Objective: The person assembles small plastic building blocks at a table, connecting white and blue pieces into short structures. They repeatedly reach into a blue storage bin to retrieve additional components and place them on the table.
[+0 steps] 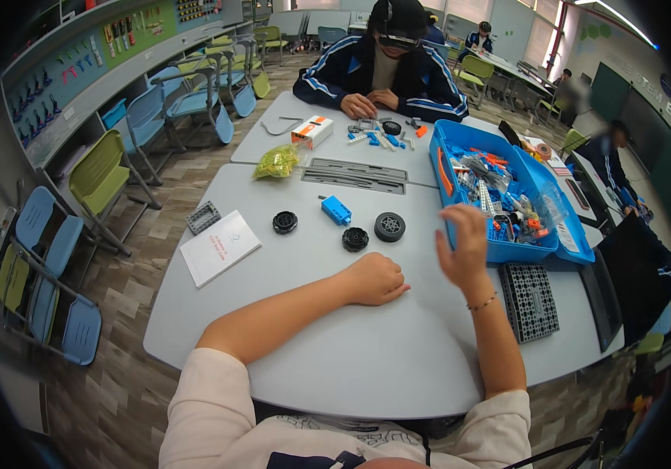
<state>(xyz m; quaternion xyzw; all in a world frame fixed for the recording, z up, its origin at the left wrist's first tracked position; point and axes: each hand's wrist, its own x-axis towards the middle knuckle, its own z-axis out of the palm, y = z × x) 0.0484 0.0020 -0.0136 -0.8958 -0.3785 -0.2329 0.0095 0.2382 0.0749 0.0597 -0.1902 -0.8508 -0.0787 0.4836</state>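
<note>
Grey bench top [366, 344] lay under both hands. The left hand [376, 279] rested on it near the middle, its fingers [395, 292] curled into a loose fist that held nothing I could see. The right hand [464, 244] was raised just in front of the blue parts bin [451, 148], blurred, its fingers [468, 215] spread loosely and empty, close to the bin's near wall; whether they touched it could not be told. A thin bracelet [484, 302] circled that wrist. Just beyond the left hand lay three black wheels: one [355, 238] nearest the knuckles, a larger one with a grey hub [389, 226] beside it toward the bin, and a third [284, 222] further toward the left edge. A small blue block [337, 209] sat between them, a little farther off. The bin, filled with mixed small building pieces, stood at the right side of the bench, and a black perforated plate [530, 301] lay near the right edge, beside the right forearm. Toward the left edge were a white booklet [220, 247] and a small grey plate [203, 216]. At the far side, a bag of yellow-green pieces [277, 163] and long grey trays [355, 175] lay where another bench joined, at which a second person [382, 66] in a dark jacket handled small parts.
</note>
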